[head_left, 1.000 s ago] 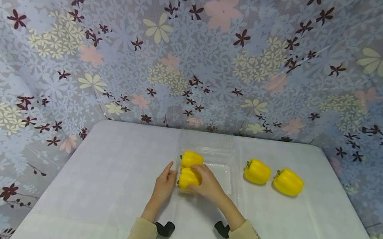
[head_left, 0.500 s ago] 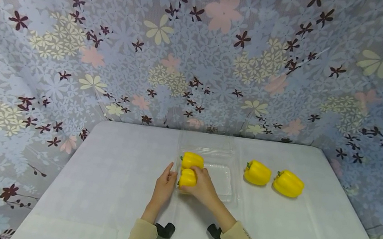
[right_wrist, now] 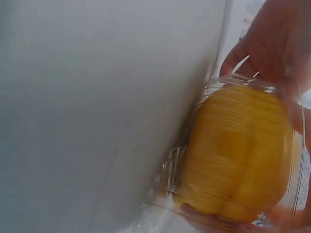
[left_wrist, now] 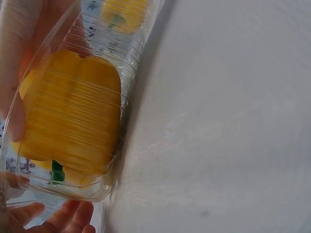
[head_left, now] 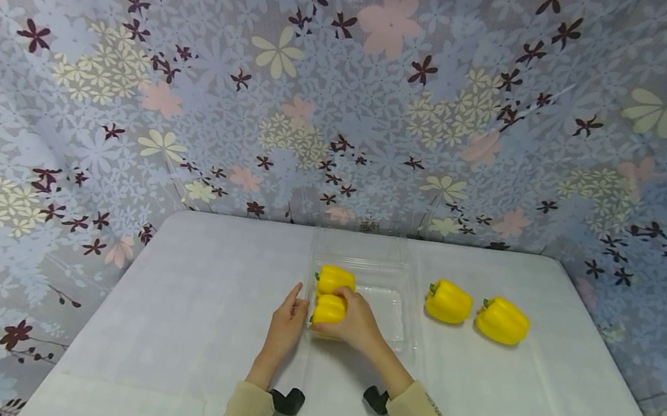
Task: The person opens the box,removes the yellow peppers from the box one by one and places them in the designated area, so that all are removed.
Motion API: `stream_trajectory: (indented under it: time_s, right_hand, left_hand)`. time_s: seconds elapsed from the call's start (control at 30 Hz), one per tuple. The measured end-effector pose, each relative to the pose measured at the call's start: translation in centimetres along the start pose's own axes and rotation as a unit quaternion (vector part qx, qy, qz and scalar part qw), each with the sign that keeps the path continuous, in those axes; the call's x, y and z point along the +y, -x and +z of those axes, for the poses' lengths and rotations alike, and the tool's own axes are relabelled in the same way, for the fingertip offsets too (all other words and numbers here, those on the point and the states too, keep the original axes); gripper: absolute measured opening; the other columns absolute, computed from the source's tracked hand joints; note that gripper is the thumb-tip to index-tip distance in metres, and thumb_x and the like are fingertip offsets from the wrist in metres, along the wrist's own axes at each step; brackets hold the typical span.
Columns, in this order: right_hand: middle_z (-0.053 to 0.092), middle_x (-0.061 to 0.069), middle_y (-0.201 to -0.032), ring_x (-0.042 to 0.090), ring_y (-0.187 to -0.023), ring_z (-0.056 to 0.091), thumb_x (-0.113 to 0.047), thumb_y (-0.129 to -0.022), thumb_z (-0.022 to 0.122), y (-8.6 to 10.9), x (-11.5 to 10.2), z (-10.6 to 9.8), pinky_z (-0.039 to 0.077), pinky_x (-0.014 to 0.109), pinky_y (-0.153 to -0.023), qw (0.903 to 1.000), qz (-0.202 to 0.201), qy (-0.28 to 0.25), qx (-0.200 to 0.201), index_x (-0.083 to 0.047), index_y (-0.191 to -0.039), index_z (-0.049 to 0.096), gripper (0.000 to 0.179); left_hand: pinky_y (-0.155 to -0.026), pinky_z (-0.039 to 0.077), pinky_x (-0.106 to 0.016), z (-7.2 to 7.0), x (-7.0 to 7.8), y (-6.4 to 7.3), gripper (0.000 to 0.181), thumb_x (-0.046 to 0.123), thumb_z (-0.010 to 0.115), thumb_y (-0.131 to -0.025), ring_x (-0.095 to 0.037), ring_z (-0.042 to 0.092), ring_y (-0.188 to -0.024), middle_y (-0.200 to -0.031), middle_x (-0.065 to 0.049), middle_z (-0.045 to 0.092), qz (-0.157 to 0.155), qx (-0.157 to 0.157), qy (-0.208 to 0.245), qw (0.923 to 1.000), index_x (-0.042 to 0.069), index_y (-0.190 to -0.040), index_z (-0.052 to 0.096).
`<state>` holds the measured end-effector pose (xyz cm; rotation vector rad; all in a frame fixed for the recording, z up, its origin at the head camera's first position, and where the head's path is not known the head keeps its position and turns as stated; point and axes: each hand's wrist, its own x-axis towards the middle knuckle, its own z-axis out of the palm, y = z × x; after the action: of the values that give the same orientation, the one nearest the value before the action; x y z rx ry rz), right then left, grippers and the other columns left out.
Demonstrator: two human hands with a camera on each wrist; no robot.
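My right hand [head_left: 360,323] grips a yellow bell pepper [head_left: 329,310] inside a clear plastic clamshell box [head_left: 384,309], at its near left corner. Just behind it, a second yellow bell pepper [head_left: 336,279] lies in the same box. Both green stems point left. My left hand [head_left: 286,327] rests along the box's left side, fingers extended. In the left wrist view, the left fingers [left_wrist: 73,216] are at the box's end wall, and the gripped pepper [left_wrist: 73,107] shows through the ribbed plastic. The right wrist view shows this pepper [right_wrist: 233,155] through the front wall.
The box's clear lid [head_left: 360,244] is folded back towards the floral curtain [head_left: 350,95]. Two more yellow bell peppers, one nearer [head_left: 449,301] and one farther right [head_left: 502,320], lie on the white tablecloth [head_left: 196,302] right of the box.
My right hand and forearm have shifted a little left, still holding the front pepper, which has moved only slightly. The left hand and the other peppers stay in place.
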<state>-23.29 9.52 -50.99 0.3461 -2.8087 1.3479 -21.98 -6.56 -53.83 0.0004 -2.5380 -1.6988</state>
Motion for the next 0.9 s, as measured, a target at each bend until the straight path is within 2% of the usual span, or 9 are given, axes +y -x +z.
stream_trajectory:
  time_s: [0.17, 0.4, 0.7, 0.9]
  right_hand:
    - [0.065, 0.012, -0.108, 0.023, -0.091, 0.059, -0.031, -0.061, 0.089, 0.0, 0.3, -0.1, 0.048, 0.04, -0.08, 0.9998, -0.008, -0.012, 0.014, -0.003, -0.115, 0.058, 0.068]
    - [0.064, 0.014, -0.116, 0.025, -0.099, 0.059, -0.029, -0.062, 0.088, 0.0, 0.1, -0.8, 0.049, 0.044, -0.086, 0.9994, -0.003, -0.029, 0.018, -0.003, -0.118, 0.057, 0.07]
    - [0.061, 0.017, -0.125, 0.031, -0.111, 0.058, -0.03, -0.065, 0.088, 0.2, -0.9, -3.1, 0.047, 0.048, -0.095, 0.9993, 0.0, -0.036, 0.005, -0.005, -0.123, 0.055, 0.072]
    - [0.06, 0.019, -0.126, 0.033, -0.112, 0.057, -0.025, -0.067, 0.086, 0.5, -0.9, -5.2, 0.047, 0.049, -0.095, 0.9991, 0.0, -0.041, 0.007, -0.003, -0.127, 0.053, 0.072]
  left_hand:
    - [-0.088, 0.05, -0.043, 0.0, 0.0, 0.0, 0.048, 0.023, 0.045, -0.101, -0.027, 0.062, -0.098, -0.111, -0.019, 0.064, -0.001, -0.002, 0.001, 1.0, 0.005, -0.145, 0.038]
    - [-0.091, 0.048, -0.045, 0.0, -0.1, 0.0, 0.049, 0.023, 0.045, -0.101, -0.027, 0.061, -0.1, -0.113, -0.018, 0.064, -0.008, -0.003, 0.006, 0.9999, 0.006, -0.146, 0.037]
    - [-0.091, 0.048, -0.046, -0.1, 0.0, 0.0, 0.048, 0.022, 0.045, -0.101, -0.028, 0.062, -0.1, -0.111, -0.018, 0.064, -0.007, 0.002, 0.0, 1.0, 0.006, -0.146, 0.037]
    - [-0.089, 0.048, -0.044, 0.0, 0.0, 0.0, 0.049, 0.022, 0.045, -0.101, -0.027, 0.062, -0.099, -0.112, -0.018, 0.063, -0.009, -0.003, 0.004, 0.9999, 0.007, -0.146, 0.036]
